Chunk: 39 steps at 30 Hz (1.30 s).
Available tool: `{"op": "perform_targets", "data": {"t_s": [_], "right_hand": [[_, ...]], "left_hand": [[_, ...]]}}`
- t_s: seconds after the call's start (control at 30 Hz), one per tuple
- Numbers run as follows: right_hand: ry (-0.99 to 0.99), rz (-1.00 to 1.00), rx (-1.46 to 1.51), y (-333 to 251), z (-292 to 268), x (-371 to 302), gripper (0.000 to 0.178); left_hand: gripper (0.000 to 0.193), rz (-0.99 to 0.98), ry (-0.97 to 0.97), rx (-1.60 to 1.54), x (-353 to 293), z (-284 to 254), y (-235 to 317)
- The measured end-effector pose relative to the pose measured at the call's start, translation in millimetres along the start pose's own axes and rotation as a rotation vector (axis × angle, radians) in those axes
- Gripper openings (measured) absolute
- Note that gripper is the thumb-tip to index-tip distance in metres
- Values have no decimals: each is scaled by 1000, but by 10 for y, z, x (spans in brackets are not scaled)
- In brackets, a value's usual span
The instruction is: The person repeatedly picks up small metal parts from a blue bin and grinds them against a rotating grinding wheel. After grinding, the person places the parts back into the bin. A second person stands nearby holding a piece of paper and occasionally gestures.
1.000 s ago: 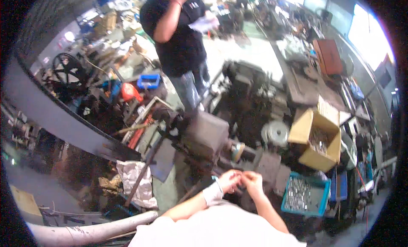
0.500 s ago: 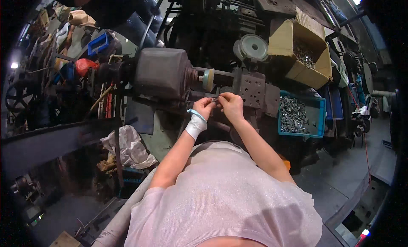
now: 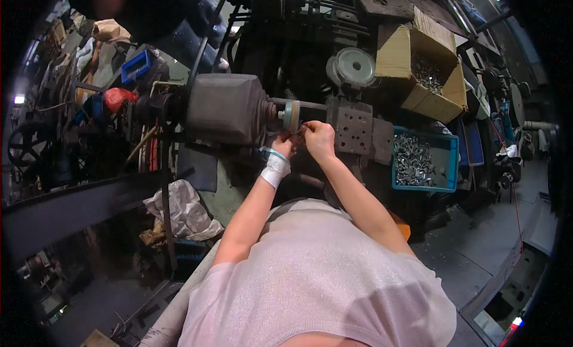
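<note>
Both hands meet just below the round wheel (image 3: pixel 291 115) on the spindle of a dark machine (image 3: pixel 224 108). My left hand (image 3: pixel 283 146), with a white wrap at the wrist, is closed, its fingertips near the wheel's lower edge. My right hand (image 3: pixel 320 139) is closed too, thumb and fingers pinched together beside the left fingertips. Between them is a small dark piece, too small to name. A perforated metal block (image 3: pixel 353 130) stands right of the right hand.
A blue-green crate (image 3: pixel 444 162) of small shiny metal parts (image 3: pixel 413 161) sits to the right. Behind it is an open cardboard box (image 3: pixel 394 51) holding more parts. A round metal disc (image 3: pixel 356 66) stands beyond the block. Another person (image 3: pixel 161 13) is at the far left.
Both hands have moved slightly away from my body, up to the wheel's lower edge. My right hand has turned, its back now more toward me.
</note>
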State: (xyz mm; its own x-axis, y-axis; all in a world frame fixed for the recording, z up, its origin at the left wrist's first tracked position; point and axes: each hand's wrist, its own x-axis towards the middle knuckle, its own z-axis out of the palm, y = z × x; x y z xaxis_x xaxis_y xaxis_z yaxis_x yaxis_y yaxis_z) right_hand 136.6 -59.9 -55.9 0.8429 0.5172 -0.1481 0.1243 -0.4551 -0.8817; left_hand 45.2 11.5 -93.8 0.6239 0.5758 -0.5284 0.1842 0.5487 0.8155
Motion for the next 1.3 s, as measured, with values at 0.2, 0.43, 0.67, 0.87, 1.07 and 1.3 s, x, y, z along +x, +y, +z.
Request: {"op": "perform_targets", "data": {"t_s": [0.2, 0.43, 0.67, 0.87, 1.07, 1.3], "right_hand": [[41, 21, -61, -172, -47, -42, 14], [15, 80, -34, -272, -69, -77, 15], [-25, 122, 162, -203, -99, -182, 15], [-164, 100, 453, -202, -347, -340, 11], [-176, 38, 487, -167, -311, -361, 13], [-94, 99, 289, -14, -154, -203, 14]], "left_hand": [[8, 8, 30, -24, -51, 75, 92], [14, 23, -17, 43, -24, 8, 72], [10, 26, -37, -2, -267, 37, 191], [27, -216, -264, -204, -568, -70, 368], [17, -236, -320, -290, -446, -119, 283], [16, -148, -134, 62, -397, -10, 348]]}}
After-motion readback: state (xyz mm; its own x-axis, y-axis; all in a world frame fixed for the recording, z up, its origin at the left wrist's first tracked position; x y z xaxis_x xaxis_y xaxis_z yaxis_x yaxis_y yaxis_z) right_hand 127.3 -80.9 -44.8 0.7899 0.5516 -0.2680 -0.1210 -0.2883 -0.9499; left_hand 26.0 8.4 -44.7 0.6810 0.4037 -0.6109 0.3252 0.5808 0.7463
